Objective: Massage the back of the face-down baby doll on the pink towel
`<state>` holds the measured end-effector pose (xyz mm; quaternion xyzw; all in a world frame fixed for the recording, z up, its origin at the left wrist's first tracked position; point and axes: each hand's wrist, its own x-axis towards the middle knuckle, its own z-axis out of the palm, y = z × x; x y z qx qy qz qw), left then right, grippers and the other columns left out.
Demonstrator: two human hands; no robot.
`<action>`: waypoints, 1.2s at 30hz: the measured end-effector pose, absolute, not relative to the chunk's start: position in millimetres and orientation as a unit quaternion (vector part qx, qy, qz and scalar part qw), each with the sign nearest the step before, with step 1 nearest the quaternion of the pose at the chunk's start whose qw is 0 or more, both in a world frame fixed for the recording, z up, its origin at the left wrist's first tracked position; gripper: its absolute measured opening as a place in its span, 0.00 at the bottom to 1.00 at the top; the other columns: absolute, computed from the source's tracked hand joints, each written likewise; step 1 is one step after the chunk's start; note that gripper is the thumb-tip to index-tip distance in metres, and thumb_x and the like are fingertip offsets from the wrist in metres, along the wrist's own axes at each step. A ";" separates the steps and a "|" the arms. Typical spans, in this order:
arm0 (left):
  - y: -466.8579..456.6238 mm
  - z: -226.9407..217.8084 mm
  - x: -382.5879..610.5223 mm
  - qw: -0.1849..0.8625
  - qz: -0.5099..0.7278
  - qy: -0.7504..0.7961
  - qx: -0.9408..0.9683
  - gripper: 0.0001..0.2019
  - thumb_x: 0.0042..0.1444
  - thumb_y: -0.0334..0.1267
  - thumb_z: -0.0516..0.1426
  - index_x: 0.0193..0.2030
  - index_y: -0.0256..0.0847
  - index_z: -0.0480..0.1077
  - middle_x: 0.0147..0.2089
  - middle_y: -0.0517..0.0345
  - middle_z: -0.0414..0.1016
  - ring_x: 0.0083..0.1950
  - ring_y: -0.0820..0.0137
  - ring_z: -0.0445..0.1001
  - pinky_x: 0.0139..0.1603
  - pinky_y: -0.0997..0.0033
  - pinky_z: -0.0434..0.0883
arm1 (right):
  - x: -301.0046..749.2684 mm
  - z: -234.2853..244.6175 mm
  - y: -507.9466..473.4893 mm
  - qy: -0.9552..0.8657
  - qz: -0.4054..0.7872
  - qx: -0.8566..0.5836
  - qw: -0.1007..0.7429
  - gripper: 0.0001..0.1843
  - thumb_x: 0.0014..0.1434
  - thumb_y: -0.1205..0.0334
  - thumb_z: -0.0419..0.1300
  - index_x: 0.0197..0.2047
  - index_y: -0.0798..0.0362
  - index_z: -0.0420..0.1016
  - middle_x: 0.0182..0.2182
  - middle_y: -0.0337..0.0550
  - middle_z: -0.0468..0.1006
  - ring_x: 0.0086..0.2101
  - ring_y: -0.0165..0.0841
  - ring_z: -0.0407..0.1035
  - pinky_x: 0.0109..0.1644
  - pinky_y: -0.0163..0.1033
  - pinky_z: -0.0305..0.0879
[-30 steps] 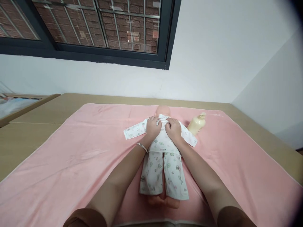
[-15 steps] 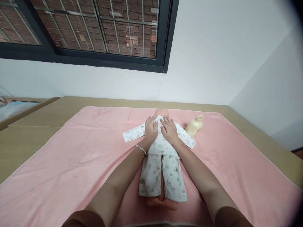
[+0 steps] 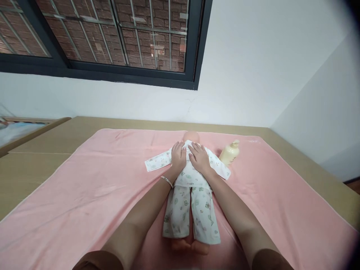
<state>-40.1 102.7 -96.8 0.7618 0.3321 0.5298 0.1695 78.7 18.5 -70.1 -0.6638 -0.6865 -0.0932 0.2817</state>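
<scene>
A baby doll [image 3: 191, 177] in a white printed top and trousers lies stretched out, its head at the far end and its bare feet toward me. Flat on the left side of its upper body rests my left hand [image 3: 178, 155], fingers extended; a silver bangle [image 3: 167, 181] circles that wrist. My right hand [image 3: 199, 156] lies flat on the other side of the upper body, fingers slightly spread. Both sleeves of the top reach outward past my hands. Neither hand grips anything. Which side of the doll faces up I cannot tell for certain.
Under the doll spreads a pink blanket [image 3: 112, 180] on a wooden surface [image 3: 50, 138]. A pale yellow pump bottle [image 3: 229, 153] leans or stands right of the doll's sleeve. Beyond are a white wall [image 3: 239, 67] and a barred window [image 3: 126, 37].
The whole view has shifted slightly, so things sit a little lower in the picture. Both hands stay flat on the doll's upper body.
</scene>
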 end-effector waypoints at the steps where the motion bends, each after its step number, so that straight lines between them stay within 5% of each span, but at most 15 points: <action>1: 102.7 -96.9 -40.1 0.169 0.529 0.332 0.762 0.22 0.69 0.46 0.40 0.55 0.39 0.70 0.57 0.46 0.74 0.65 0.59 0.66 0.67 0.48 0.62 | 78.4 -69.9 18.3 -0.686 -0.094 -0.665 0.281 0.25 0.67 0.59 0.47 0.65 0.52 0.64 0.67 0.51 0.62 0.67 0.44 0.51 0.70 0.58 0.44; 5: 102.7 -97.1 -40.4 0.165 0.531 0.329 0.763 0.23 0.69 0.46 0.40 0.54 0.39 0.70 0.57 0.46 0.74 0.65 0.59 0.66 0.67 0.49 0.62 | 78.5 -70.5 18.3 -0.657 -0.137 -0.676 0.304 0.31 0.66 0.58 0.48 0.70 0.55 0.56 0.70 0.55 0.53 0.70 0.47 0.40 0.70 0.63 0.39; 9: 103.0 -97.2 -40.1 0.170 0.527 0.336 0.762 0.22 0.69 0.47 0.41 0.53 0.40 0.70 0.56 0.47 0.74 0.64 0.59 0.66 0.67 0.49 0.63 | 80.4 -72.8 20.4 -0.692 -0.089 -0.658 0.284 0.26 0.66 0.60 0.46 0.66 0.55 0.64 0.67 0.54 0.60 0.68 0.42 0.50 0.70 0.56 0.46; 13: 103.4 -97.3 -39.6 0.169 0.528 0.333 0.763 0.21 0.69 0.46 0.41 0.53 0.40 0.70 0.56 0.47 0.74 0.64 0.60 0.66 0.67 0.49 0.62 | 81.2 -74.3 21.4 -0.655 -0.120 -0.675 0.319 0.32 0.64 0.60 0.48 0.70 0.57 0.56 0.70 0.54 0.53 0.71 0.44 0.40 0.71 0.59 0.42; 18: 102.8 -95.1 -40.4 0.175 0.534 0.323 0.761 0.21 0.69 0.45 0.41 0.51 0.39 0.71 0.54 0.46 0.75 0.62 0.60 0.68 0.67 0.50 0.63 | 80.1 -73.1 20.1 -0.678 -0.086 -0.664 0.304 0.26 0.65 0.63 0.46 0.65 0.55 0.65 0.66 0.52 0.63 0.67 0.42 0.53 0.71 0.55 0.46; 23: 102.7 -93.1 -40.8 0.178 0.526 0.330 0.763 0.20 0.69 0.44 0.42 0.51 0.40 0.71 0.54 0.47 0.75 0.62 0.61 0.68 0.66 0.51 0.64 | 79.4 -64.8 18.7 -0.658 -0.105 -0.688 0.288 0.31 0.65 0.61 0.49 0.70 0.56 0.55 0.71 0.55 0.51 0.70 0.46 0.42 0.70 0.61 0.42; 30: 108.7 -92.1 -39.5 0.169 0.501 0.342 0.777 0.15 0.60 0.34 0.48 0.49 0.41 0.72 0.53 0.47 0.76 0.59 0.58 0.70 0.65 0.50 0.66 | 73.6 -24.3 7.2 -0.677 -0.012 -0.716 0.168 0.28 0.67 0.56 0.50 0.68 0.53 0.59 0.70 0.56 0.51 0.68 0.52 0.48 0.68 0.66 0.44; 36: 101.8 -80.7 -34.4 0.116 0.449 0.366 0.807 0.17 0.59 0.32 0.49 0.51 0.40 0.72 0.58 0.43 0.72 0.64 0.52 0.66 0.67 0.42 0.61 | 101.7 35.8 -51.7 -0.696 0.008 -0.683 0.221 0.32 0.67 0.50 0.52 0.71 0.46 0.54 0.70 0.49 0.52 0.69 0.49 0.47 0.70 0.66 0.40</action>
